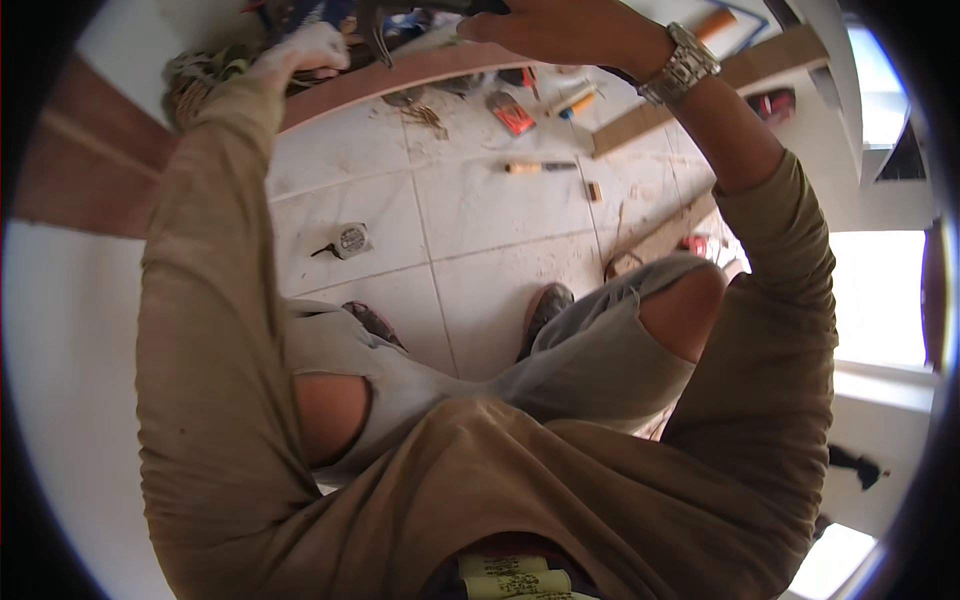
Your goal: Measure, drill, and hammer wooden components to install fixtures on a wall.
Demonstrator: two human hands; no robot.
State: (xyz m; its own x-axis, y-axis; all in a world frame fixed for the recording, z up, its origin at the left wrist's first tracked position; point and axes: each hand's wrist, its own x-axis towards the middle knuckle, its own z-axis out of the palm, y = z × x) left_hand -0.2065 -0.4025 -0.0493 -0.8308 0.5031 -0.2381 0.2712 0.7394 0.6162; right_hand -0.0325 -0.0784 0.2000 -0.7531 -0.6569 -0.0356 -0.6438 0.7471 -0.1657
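Observation:
At the top, my right hand [560,30] is closed around the dark handle of a claw hammer [376,38], whose curved head hangs left of the fist. My left hand [312,50], whitish, has its fingers curled in at the upper left; what they hold, if anything, is hidden. Just below both hands a long reddish-brown wooden board [400,78] runs across, its far right end behind my right hand. The left wrist is close to the board's left end.
On the tiled floor lie a tape measure [350,240], a wooden-handled chisel [540,167], a small wood block [594,191], a red-orange packet [512,114] and a blue-and-yellow tool [578,104]. A light plank [720,85] stands at right; coiled rope [195,82] sits at upper left.

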